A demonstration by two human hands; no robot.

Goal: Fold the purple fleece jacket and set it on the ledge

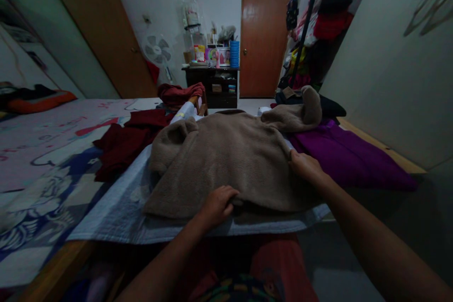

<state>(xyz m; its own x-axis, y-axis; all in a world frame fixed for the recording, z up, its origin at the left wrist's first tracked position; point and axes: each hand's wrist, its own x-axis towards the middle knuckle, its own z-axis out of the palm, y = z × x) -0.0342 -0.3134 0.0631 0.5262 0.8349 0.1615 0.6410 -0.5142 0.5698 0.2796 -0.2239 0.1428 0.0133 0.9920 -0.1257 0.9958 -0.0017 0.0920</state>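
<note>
A brown fleece jacket [230, 155] lies spread over a light blue cloth [116, 212], its two sleeves bent outward at the far corners. At the near hem, my left hand [217, 205] pinches the fabric between thumb and fingers. My right hand [306, 166] grips the jacket's right side edge, below the right sleeve. The part of the fabric inside each grip is hidden by the fingers.
To the right lies a folded purple garment [354, 155] with dark clothing behind it. Dark red clothes [130, 137] rest on the bed [46, 151] at left. Farther back stand a white fan [158, 50], a dark cabinet [193, 87] and a wooden door [264, 33].
</note>
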